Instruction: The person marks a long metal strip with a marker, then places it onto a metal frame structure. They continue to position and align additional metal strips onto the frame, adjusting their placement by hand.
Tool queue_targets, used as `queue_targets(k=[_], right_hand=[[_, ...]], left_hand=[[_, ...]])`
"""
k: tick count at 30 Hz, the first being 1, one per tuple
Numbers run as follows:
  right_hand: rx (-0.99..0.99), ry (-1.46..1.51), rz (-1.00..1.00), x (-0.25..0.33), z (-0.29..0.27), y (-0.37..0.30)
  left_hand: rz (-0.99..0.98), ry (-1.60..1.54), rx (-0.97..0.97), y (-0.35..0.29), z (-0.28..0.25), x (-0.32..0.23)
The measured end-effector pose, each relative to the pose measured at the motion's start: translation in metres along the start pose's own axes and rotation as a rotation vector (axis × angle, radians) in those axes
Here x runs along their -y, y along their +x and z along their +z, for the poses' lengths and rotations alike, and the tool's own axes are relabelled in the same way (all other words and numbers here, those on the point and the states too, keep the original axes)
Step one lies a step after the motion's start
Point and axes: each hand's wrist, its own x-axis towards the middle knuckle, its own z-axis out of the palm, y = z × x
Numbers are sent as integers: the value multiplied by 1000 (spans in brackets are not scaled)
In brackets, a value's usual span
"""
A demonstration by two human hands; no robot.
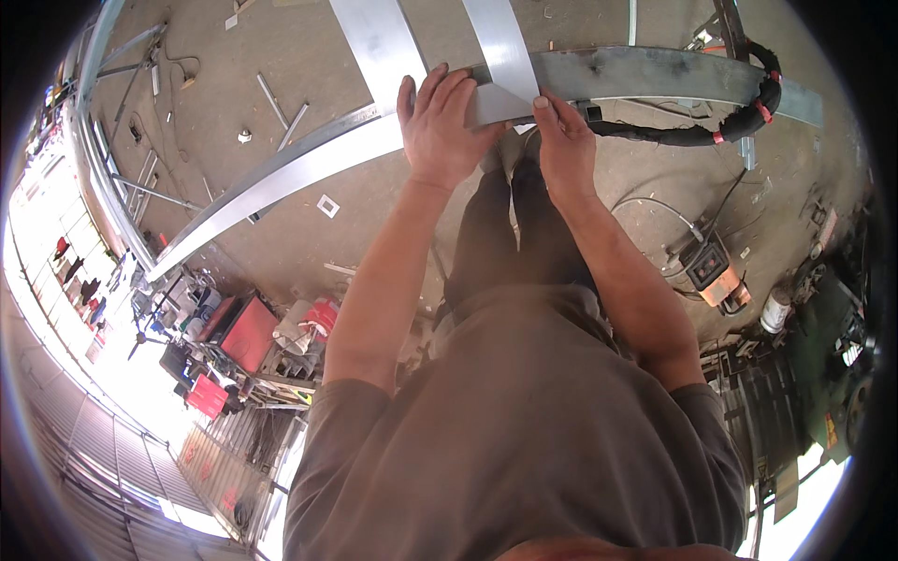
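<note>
A long grey metal beam runs across in front of me, bowed by the lens. Two bright flat metal strips meet it from the far side: a wider strip and a narrower strip, whose angled near end lies over the beam. My left hand is closed over the beam between them, fingers over the top and thumb along the near side. At the narrower strip's end corner, my right hand pinches with the thumb on top; its other fingers are partly hidden.
A black wrapped cable with red bands loops at the beam's right. An orange and black machine stands on the floor at right, near a white bucket. Metal frames and a red box are at left. Offcuts litter the concrete floor.
</note>
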Motion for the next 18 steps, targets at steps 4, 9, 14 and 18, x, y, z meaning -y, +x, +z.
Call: queue_targets(k=[4, 9, 14, 18], right_hand=[[4, 44, 15, 8, 0, -3], [43, 22, 138, 18, -4, -8], [130, 27, 133, 16, -11, -11], [141, 7, 144, 6, -14, -11]], left_hand=[[5, -1, -18, 0, 1, 1], [7, 8, -11, -1, -1, -3], [15, -1, 7, 1, -11, -8], [34, -32, -17, 2, -12, -4]])
